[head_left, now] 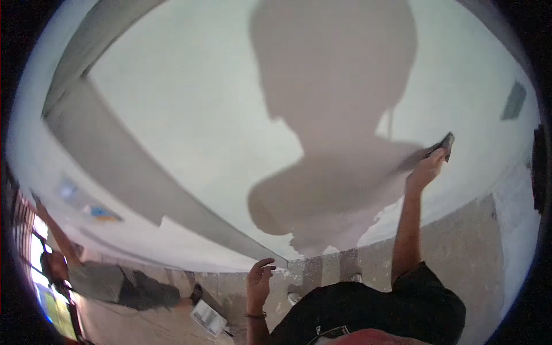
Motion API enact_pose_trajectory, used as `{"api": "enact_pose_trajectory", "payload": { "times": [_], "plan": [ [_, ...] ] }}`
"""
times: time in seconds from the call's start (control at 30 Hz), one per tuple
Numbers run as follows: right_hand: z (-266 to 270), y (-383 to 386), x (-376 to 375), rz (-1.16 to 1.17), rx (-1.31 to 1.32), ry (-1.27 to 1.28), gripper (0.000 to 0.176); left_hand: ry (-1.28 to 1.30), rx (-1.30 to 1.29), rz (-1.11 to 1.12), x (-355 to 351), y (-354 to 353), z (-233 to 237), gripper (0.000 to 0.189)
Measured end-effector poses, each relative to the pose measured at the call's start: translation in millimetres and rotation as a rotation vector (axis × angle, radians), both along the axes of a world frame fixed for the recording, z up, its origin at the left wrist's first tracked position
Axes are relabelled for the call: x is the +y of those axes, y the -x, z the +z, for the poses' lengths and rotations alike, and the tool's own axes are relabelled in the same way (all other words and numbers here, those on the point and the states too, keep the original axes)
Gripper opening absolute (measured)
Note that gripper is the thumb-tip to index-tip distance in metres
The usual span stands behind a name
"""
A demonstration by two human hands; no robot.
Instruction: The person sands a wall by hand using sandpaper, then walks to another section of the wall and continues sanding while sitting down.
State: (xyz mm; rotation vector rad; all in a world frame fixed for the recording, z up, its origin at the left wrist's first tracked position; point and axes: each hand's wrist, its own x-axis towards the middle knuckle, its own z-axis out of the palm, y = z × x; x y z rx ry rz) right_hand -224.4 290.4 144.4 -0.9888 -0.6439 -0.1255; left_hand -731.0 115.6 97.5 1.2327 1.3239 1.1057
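Note:
My right hand is raised against the white wall, its fingers closed around a dark flat tool. One edge of that tool lies at the wall surface; whether it is a scraper or a sanding piece I cannot make out. Low in front of me, my left hand hangs near the foot of the wall, its fingers loosely bent and apart, with nothing visible in them. A bracelet circles that wrist. My shadow covers the middle of the wall.
To the left another person reaches up to the wall. A whitish rectangular object lies on the floor near that person's feet. A grey recessed band crosses the wall, and a dark rectangular patch shows at the right.

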Motion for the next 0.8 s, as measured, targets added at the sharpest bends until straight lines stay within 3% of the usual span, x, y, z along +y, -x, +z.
{"api": "enact_pose_trajectory", "payload": {
  "times": [0.03, 0.1, 0.13, 0.23, 0.3, 0.37, 0.47, 0.5, 0.57, 0.6, 0.67, 0.73, 0.8],
  "plan": [
    [20, 64, -1, -0.155, -0.028, 0.095, 0.051, -0.002, 0.005, 0.031, -5, 19, 1, 0.027],
    [23, 184, 19, -0.22, -0.55, -0.055, 0.056, -0.015, 0.006, 0.041, -10, 59, -14, 0.026],
    [34, 222, 4, -0.238, -0.874, 0.093, 0.053, -0.01, 0.007, 0.063, -13, 74, -14, 0.026],
    [43, 263, 27, -0.226, -0.796, 0.027, 0.05, -0.011, -0.018, 0.115, -14, 106, -13, 0.027],
    [72, 281, 20, -0.111, -0.305, 0.026, 0.048, -0.003, -0.031, 0.153, -32, 141, -9, 0.027],
    [53, 337, 44, -0.085, -0.394, -0.006, 0.048, 0.024, -0.048, 0.176, -43, 171, -14, 0.027],
    [43, 444, 38, -0.089, -0.863, 0.044, 0.045, 0.026, -0.015, 0.211, -56, 196, -16, 0.028],
    [41, 450, 30, -0.08, -0.863, 0.055, 0.045, 0.002, -0.045, 0.223, -60, 200, -13, 0.028],
    [47, 456, 21, 0.187, -1.086, 0.185, 0.044, -0.025, -0.08, 0.246, -72, 212, -12, 0.028],
    [63, 460, 23, 0.189, -1.096, 0.172, 0.044, -0.045, -0.101, 0.287, -78, 216, -14, 0.028],
    [103, 467, 26, 0.075, -0.858, 0.078, 0.042, -0.054, -0.133, 0.335, -85, 220, -17, 0.029],
    [119, 477, 27, 0.077, -0.862, 0.068, 0.043, -0.009, -0.106, 0.395, -92, 226, -22, 0.029],
    [115, 488, 24, 0.08, -1.106, 0.161, 0.047, -0.017, -0.102, 0.374, -93, 233, -25, 0.029]
  ]
}}
